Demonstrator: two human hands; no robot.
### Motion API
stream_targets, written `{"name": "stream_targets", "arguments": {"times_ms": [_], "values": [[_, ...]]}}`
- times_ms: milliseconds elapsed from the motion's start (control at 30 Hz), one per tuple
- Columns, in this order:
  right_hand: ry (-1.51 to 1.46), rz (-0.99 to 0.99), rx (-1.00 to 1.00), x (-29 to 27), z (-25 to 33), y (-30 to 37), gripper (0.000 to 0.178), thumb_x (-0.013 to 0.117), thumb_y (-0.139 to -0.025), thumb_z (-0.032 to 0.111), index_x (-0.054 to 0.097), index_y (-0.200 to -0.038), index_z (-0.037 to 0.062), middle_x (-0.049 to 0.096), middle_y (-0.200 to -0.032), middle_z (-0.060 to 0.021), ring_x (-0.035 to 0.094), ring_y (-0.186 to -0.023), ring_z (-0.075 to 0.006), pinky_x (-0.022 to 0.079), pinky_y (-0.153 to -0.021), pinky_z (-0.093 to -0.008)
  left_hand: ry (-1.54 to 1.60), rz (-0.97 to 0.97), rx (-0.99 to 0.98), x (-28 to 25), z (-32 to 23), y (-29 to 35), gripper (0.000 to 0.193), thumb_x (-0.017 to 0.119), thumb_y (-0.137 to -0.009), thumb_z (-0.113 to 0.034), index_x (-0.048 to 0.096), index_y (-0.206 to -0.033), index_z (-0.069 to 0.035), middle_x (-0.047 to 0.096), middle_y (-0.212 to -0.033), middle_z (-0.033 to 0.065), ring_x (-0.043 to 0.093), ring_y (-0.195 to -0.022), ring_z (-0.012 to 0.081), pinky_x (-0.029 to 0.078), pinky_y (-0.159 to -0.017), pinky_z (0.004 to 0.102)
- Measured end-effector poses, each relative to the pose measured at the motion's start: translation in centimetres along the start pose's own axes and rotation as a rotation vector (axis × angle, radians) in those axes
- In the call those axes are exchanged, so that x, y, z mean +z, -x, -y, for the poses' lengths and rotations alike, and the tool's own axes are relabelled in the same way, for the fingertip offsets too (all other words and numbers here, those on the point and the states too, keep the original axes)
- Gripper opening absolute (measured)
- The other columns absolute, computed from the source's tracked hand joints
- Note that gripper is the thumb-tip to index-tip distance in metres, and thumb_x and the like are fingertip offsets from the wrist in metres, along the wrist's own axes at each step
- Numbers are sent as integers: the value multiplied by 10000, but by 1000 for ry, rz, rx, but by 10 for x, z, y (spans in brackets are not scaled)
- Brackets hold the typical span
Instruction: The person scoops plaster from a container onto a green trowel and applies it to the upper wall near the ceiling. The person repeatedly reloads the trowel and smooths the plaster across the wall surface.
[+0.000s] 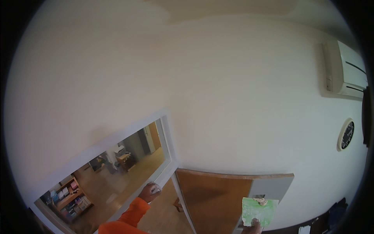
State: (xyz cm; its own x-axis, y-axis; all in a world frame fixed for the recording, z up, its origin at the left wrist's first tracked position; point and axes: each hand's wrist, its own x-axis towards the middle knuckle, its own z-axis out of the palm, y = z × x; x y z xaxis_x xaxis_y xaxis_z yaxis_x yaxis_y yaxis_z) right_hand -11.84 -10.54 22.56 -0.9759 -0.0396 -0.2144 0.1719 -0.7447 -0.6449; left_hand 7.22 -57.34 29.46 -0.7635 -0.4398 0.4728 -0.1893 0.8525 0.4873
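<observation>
My left hand (150,191), at the end of an orange sleeve (128,214), is raised by the lower right part of the white window frame (170,165). Its fingers are curled closed, with something whitish at the fingertips that is too small to make out. At the lower right, my right hand (252,227) grips a square, light green board (255,212) by its lower edge, thumb on its face. White smears cover the board, and a lump of off-white putty (260,201) sits near its top edge. Most of the right hand's fingers are hidden behind the board.
A brown door (212,199) stands below the pale wall (233,97), with a grey panel (278,187) beside it. An air conditioner (344,72) and a round clock (346,134) hang at the right. Bookshelves (72,195) show through the window. Dark furniture (321,222) lies lower right.
</observation>
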Motion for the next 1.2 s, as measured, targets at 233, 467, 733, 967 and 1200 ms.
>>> {"name": "stream_targets", "arguments": {"times_ms": [233, 467, 733, 967, 1200], "values": [[130, 137, -26, 42, 1, -34, 288, 568, -922, 286, 633, -1066, 45, 604, -918, -32, 553, -745, -141, 401, -575, -287, -75, 146, 186, -6, 6, -5, 253, 721, -848, -279, 696, -1006, -82, 645, -1027, 130, 596, -1026, 326, 451, -929, 413], [-32, 247, -160, 101, 31, -73, 296, 540, -954, 235, 599, -1143, 14, 633, -1003, -87, 621, -885, -199, 526, -738, -366, 2, 112, 157, -8, -4, -2, 174, 682, -882, -234, 694, -965, -81, 660, -985, 120, 609, -985, 311, 471, -893, 411], [-67, 516, -460, 208, 109, -88, 398, 568, -940, 195, 483, -1280, 7, 566, -1188, -124, 599, -1052, -260, 532, -867, -411, 171, 53, 62, -9, -3, 0, 204, 688, -892, -245, 707, -974, -59, 673, -969, 105, 644, -952, 264, 508, -841, 357], [-109, 520, -600, 256, 118, -65, 534, 511, -964, 188, 316, -1413, -23, 481, -1265, -172, 595, -1069, -278, 595, -813, -457, 259, 59, 15, -12, 3, 6, 196, 705, -896, -203, 701, -1014, -46, 682, -1002, 96, 658, -923, 183, 515, -815, 301], [-156, 559, -612, 275, 115, -51, 537, 502, -963, 175, 309, -1412, -49, 493, -1261, -189, 607, -1055, -287, 601, -811, -461, 288, 74, -28, -15, -5, 13, 202, 699, -903, -210, 694, -1025, -49, 691, -1016, 95, 662, -941, 171, 514, -822, 292]]}}
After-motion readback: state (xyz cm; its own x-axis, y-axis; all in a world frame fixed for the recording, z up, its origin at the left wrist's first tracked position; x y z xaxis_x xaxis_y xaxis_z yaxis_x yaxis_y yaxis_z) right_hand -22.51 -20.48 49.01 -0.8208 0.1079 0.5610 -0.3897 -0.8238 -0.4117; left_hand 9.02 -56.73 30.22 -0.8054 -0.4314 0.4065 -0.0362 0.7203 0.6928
